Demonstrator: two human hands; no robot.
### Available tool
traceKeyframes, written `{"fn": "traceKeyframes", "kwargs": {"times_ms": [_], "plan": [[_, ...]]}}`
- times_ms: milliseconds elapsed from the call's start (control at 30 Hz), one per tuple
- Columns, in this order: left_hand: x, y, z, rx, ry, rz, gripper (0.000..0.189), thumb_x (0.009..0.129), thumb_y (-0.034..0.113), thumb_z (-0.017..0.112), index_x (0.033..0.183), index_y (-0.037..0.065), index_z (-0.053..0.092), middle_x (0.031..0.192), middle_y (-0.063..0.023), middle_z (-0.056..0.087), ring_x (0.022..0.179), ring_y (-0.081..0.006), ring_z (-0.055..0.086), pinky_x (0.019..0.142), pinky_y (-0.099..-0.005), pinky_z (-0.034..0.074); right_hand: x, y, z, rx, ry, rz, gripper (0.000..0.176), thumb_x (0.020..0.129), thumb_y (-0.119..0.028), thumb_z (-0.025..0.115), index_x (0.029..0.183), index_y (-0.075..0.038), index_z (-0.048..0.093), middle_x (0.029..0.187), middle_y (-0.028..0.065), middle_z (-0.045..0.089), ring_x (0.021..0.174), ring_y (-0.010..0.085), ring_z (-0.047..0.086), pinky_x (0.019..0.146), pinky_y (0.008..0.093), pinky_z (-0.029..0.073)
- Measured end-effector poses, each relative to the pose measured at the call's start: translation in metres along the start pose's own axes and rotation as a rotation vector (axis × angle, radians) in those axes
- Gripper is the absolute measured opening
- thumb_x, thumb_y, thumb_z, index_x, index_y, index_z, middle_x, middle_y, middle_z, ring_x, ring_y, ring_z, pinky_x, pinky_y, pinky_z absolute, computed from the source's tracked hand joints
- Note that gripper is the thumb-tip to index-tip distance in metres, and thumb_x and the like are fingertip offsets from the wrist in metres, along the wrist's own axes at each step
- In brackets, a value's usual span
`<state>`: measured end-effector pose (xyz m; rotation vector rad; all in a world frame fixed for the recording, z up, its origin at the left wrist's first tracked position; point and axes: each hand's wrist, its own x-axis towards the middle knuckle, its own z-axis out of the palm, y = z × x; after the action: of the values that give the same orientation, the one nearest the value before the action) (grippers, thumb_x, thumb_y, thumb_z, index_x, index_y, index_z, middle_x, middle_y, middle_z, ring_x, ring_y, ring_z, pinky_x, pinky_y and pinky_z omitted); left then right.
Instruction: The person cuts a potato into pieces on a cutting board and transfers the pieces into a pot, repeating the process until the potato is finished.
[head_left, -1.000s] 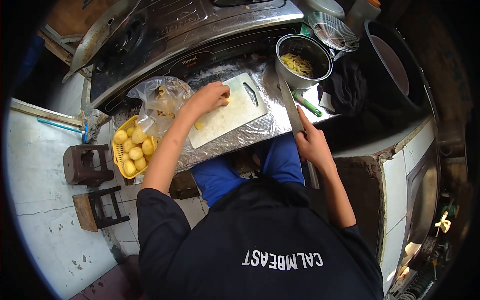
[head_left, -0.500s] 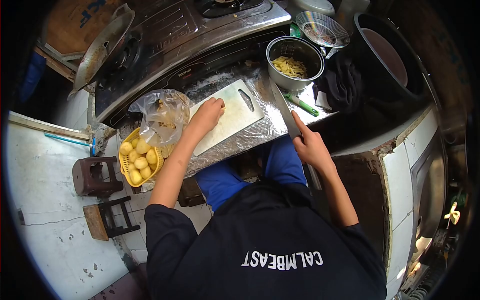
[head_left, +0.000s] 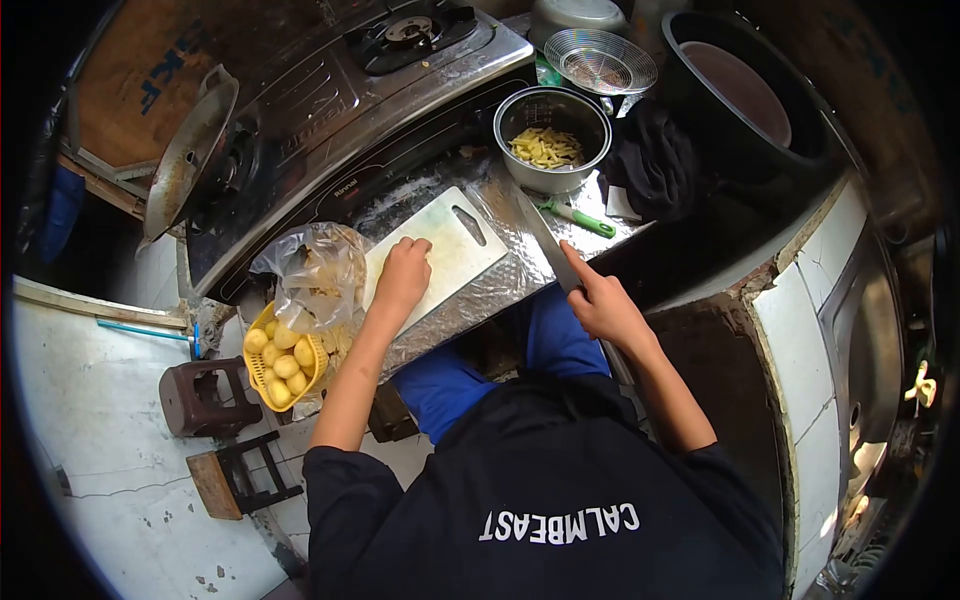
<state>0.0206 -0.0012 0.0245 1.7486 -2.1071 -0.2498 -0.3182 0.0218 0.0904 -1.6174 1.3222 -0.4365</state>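
My left hand [head_left: 403, 275] rests on a white cutting board [head_left: 452, 250], its fingers closed on a small pale-yellow piece of potato that they mostly cover. In my right hand [head_left: 608, 308] is a large kitchen knife [head_left: 541, 231], the index finger stretched along the blade's spine. The blade points away from me, to the right of the board and apart from it. Beyond the knife tip stands a metal pot [head_left: 553, 179] with cut potato strips [head_left: 547, 147] inside. A green-handled peeler [head_left: 583, 219] lies beside the blade.
Peeled potatoes [head_left: 287, 366] fill a yellow basket [head_left: 279, 393] at the left, next to a clear plastic bag [head_left: 318, 277]. Behind the board is a gas stove [head_left: 300, 130]. A wire strainer [head_left: 601, 62], dark cloth [head_left: 655, 165] and black tub [head_left: 672, 70] stand at the right.
The camera view has shifted, so the counter things sit further left and mostly lower. Both hands keep their places: left on the board, right holding the knife beside it.
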Motion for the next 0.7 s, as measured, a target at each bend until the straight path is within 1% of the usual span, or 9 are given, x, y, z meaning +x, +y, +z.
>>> {"fn": "traceKeyframes", "kwargs": {"times_ms": [33,267,333,467,533,567,633,700], "plan": [[-0.001,-0.001,0.000,-0.016,0.001,-0.026,0.026,0.083,-0.004,0.059,0.107,-0.002,0.068,0.100,-0.0243,0.064,0.096,-0.0418,0.063,0.086,-0.0473,0.053,0.000,-0.002,-0.001,0.021,-0.021,0.025,0.072,0.089,-0.008,0.049,0.158,-0.019,0.032,0.061,0.0217,0.064,0.047,0.0292,0.065,0.057,0.0409,0.058],[-0.010,0.004,0.005,-0.005,0.071,-0.038,0.025,0.085,-0.003,0.056,0.106,-0.002,0.070,0.096,-0.0246,0.064,0.096,-0.0406,0.063,0.086,-0.0455,0.053,0.002,0.002,0.000,0.021,-0.012,0.005,0.071,0.089,-0.008,0.048,0.158,-0.019,0.032,0.061,0.0209,0.064,0.046,0.0278,0.064,0.056,0.0406,0.058],[-0.012,0.009,0.007,0.135,0.049,-0.114,0.020,0.083,-0.001,0.064,0.100,0.000,0.072,0.098,-0.0220,0.067,0.095,-0.0395,0.066,0.086,-0.0445,0.053,0.001,0.000,0.000,0.033,-0.022,0.011,0.071,0.089,-0.008,0.048,0.158,-0.019,0.033,0.061,0.0214,0.064,0.046,0.0282,0.064,0.057,0.0407,0.058],[-0.011,0.014,0.007,0.166,0.070,-0.123,0.019,0.081,-0.001,0.064,0.097,-0.001,0.073,0.097,-0.0216,0.069,0.092,-0.0396,0.067,0.084,-0.0453,0.054,0.001,0.001,-0.001,0.035,-0.029,0.011,0.071,0.089,-0.008,0.048,0.158,-0.019,0.033,0.061,0.0218,0.064,0.046,0.0282,0.064,0.057,0.0407,0.058],[-0.003,0.019,-0.004,-0.050,0.070,-0.155,0.021,0.083,0.002,0.062,0.099,0.000,0.076,0.091,-0.0203,0.072,0.085,-0.0346,0.071,0.081,-0.0427,0.056,0.002,0.004,-0.001,0.037,-0.032,0.022,0.071,0.089,-0.008,0.048,0.158,-0.019,0.033,0.061,0.0223,0.064,0.047,0.0287,0.065,0.057,0.0408,0.058],[0.003,0.021,-0.009,-0.047,0.067,-0.151,0.021,0.083,0.002,0.062,0.099,0.000,0.076,0.091,-0.0203,0.072,0.085,-0.0346,0.071,0.081,-0.0427,0.056,0.002,0.005,0.000,0.043,-0.029,0.022,0.071,0.089,-0.008,0.048,0.158,-0.019,0.033,0.061,0.0223,0.064,0.047,0.0287,0.065,0.057,0.0408,0.058],[0.032,0.034,-0.026,-0.286,0.102,-0.236,0.022,0.081,0.007,0.067,0.099,0.003,0.078,0.082,-0.0172,0.074,0.074,-0.0272,0.074,0.073,-0.0368,0.057,0.004,0.007,0.001,0.010,-0.035,0.017,0.071,0.089,-0.008,0.048,0.158,-0.018,0.033,0.061,0.0225,0.063,0.047,0.0293,0.064,0.057,0.0414,0.057],[0.078,0.048,-0.042,-0.399,0.049,-0.265,0.024,0.081,0.011,0.070,0.102,0.006,0.079,0.079,-0.0155,0.075,0.070,-0.0201,0.074,0.068,-0.0307,0.056,0.003,0.005,0.002,0.020,-0.039,0.007,0.071,0.089,-0.008,0.048,0.158,-0.017,0.032,0.060,0.0225,0.063,0.047,0.0298,0.064,0.057,0.0418,0.057]]}}
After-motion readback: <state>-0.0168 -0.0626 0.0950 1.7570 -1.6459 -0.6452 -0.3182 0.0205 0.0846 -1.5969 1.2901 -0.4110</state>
